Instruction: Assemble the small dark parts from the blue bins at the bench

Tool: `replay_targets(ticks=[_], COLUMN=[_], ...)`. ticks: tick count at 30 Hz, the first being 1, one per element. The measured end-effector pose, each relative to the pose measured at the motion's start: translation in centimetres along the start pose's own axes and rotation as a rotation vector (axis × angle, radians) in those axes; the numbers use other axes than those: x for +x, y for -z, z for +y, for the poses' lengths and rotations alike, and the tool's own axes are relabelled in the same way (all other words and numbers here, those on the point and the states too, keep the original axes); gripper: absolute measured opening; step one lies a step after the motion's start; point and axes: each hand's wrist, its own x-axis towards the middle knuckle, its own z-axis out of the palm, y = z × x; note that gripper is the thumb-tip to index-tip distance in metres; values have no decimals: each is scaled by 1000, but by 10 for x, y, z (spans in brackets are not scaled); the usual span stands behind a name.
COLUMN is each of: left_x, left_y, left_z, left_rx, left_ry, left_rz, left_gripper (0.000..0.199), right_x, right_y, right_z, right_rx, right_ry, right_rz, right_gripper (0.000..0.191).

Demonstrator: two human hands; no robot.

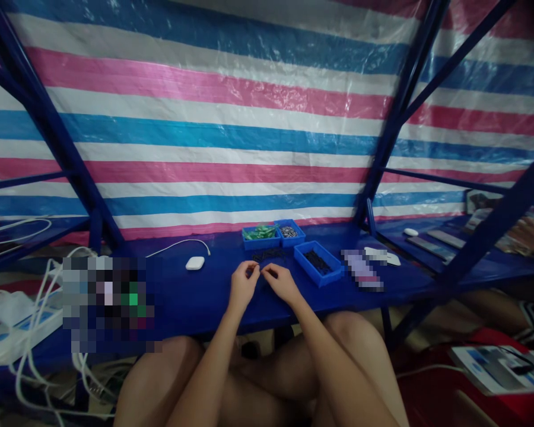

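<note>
My left hand [244, 280] and my right hand [281, 281] come together low over the blue table [187, 302], thumbs and fingertips pinched. Whatever lies between the fingertips is too small to make out. Just beyond them is a loose pile of small dark pieces [269, 255]. To the right of my right hand stands a blue bin [319, 279] with dark, thin pieces [317, 261] inside. Farther back, one blue bin [261, 244] holds green pieces [265, 231], and the bin [292, 241] touching it holds small silvery pieces [288, 231].
A white case [194, 263] and a white cable [178, 244] lie on the left. Beyond them are a power strip [26, 338] and tangled cables. A blurred-out flat thing [362, 270] lies right of the bins. Blue metal posts [394, 118] flank the table; another person's hand [531, 234] is far right.
</note>
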Motion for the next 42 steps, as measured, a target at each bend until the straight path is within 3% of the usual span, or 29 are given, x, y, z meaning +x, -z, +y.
replay_targets(ticks=[4, 8, 13, 22, 29, 35, 42], left_x=[-1, -1, -2, -3, -2, 0, 0], left_y=[-1, -1, -3, -3, -2, 0, 1], left_z=[0, -1, 0, 4, 2, -2, -4], left_rx=[16, 22, -25, -18, -13, -18, 16], left_ry=[-24, 15, 18, 4, 26, 42, 73], left_rz=[-16, 13, -172, -213, -128, 3, 53], left_gripper=[16, 17, 14, 17, 17, 17, 18], right_x=[-1, 0, 1, 0, 1, -1, -4], right_y=[-2, 0, 3, 3, 2, -2, -2], right_z=[0, -2, -4, -4, 0, 0, -6], right_rx=[-66, -2, 81, 86, 39, -43, -101], right_ry=[56, 12, -56, -83, -96, -19, 79], right_rz=[-38, 82, 166, 178, 164, 51, 46], right_gripper=[17, 20, 24, 24, 23, 17, 16])
